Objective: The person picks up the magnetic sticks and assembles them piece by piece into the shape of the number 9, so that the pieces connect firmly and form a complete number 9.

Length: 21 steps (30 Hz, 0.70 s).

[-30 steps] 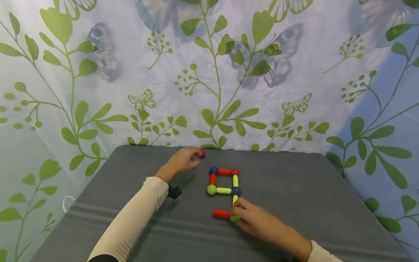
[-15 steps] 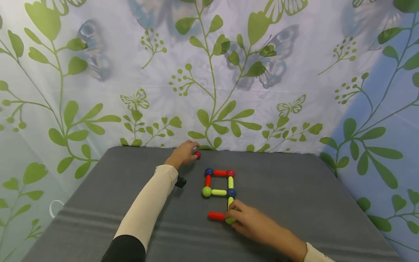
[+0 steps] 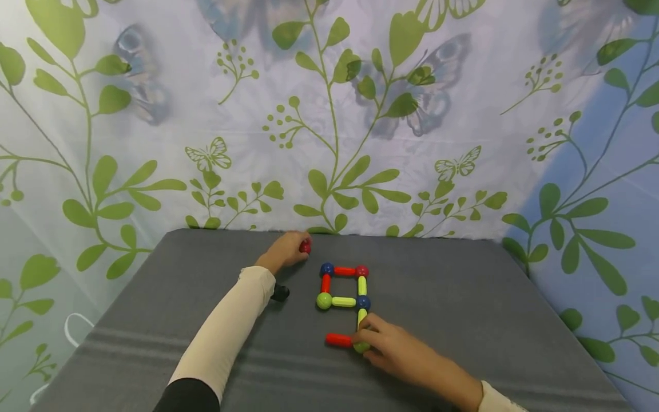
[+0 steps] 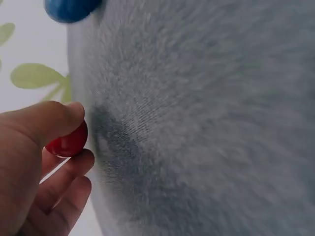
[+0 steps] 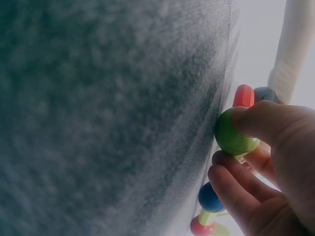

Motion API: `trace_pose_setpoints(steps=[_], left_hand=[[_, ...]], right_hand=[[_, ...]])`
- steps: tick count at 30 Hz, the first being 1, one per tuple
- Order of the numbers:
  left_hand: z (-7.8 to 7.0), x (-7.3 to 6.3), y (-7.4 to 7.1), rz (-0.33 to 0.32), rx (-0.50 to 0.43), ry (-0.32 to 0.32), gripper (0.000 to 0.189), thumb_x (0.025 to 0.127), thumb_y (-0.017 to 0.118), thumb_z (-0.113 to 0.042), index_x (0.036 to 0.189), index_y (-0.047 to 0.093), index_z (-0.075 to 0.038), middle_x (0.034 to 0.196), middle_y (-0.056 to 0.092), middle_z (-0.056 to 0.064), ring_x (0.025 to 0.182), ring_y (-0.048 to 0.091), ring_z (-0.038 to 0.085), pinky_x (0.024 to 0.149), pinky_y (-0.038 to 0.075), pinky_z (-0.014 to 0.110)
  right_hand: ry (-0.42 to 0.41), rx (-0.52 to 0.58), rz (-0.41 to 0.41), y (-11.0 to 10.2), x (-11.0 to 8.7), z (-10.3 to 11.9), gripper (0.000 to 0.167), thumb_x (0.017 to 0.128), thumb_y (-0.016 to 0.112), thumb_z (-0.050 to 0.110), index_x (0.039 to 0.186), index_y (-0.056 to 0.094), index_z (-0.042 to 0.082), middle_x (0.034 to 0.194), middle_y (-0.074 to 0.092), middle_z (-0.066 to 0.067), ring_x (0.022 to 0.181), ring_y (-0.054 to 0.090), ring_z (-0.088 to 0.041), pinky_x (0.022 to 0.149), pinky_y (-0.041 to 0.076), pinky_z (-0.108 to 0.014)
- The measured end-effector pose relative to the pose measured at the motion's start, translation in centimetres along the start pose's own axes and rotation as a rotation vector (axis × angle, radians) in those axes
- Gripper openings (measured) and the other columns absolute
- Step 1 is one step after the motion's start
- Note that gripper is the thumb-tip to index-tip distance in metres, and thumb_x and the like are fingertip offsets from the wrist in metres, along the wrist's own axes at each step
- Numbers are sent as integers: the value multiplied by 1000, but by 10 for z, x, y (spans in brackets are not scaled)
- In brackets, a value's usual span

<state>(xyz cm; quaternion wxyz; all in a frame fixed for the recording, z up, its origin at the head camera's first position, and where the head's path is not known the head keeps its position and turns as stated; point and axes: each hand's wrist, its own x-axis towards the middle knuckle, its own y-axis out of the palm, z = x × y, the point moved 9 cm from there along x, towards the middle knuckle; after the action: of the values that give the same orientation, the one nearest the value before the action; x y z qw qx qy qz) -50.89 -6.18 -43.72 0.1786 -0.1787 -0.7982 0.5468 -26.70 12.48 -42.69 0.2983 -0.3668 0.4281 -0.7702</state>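
Near the table's back edge my left hand pinches a loose red ball between thumb and fingers. My right hand grips a green ball at the near end of a figure made of balls and rods. A red rod points left from that ball. A yellow-green rod, partly under the fingers, runs up to a blue ball. Above it a square is formed by that blue ball, a red ball, another blue ball and a green ball, joined by red and yellow-green rods.
The figure lies on a grey cloth-covered table. Behind stands a pale curtain with green leaves and butterflies. A black wrist device shows beside the left forearm. A white cord loop hangs at the table's left edge.
My left hand has reached the loose red ball at the back, closed its fingers on it and drawn back slightly. The right hand stays at the green ball. The head view has shifted a little.
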Motion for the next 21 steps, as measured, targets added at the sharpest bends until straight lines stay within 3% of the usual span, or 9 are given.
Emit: trace_pose_setpoints(steps=[6,13,18,21], left_hand=[[-17,-31,-8,-20,-41,137,32,90,76,-13,119,66,-5,106,66,8,93,62,24,83,51,42],[-50,-86,-21,-23,-95,256,26,90,77,-17,113,66,-10,97,62,-3,85,60,15,75,51,33],[-81,-128,-8,68,-150,353,24,91,78,-21,111,66,-15,97,60,-9,84,58,9,74,50,26],[-96,-145,4,125,-172,391,24,91,77,-23,111,66,-16,97,59,-10,83,57,6,74,48,22]], right_hand=[[1,16,14,1,0,2,42,83,80,-1,117,68,19,112,48,8,84,56,-3,70,46,-14],[-9,21,17,-1,1,3,43,83,81,-1,117,67,19,113,49,7,84,57,-4,70,48,-16],[-8,11,20,-2,1,4,43,83,82,0,117,67,20,113,49,7,84,58,-6,70,48,-17],[-15,0,15,-3,2,6,43,82,82,1,117,67,20,112,49,7,84,58,-6,69,48,-17]])
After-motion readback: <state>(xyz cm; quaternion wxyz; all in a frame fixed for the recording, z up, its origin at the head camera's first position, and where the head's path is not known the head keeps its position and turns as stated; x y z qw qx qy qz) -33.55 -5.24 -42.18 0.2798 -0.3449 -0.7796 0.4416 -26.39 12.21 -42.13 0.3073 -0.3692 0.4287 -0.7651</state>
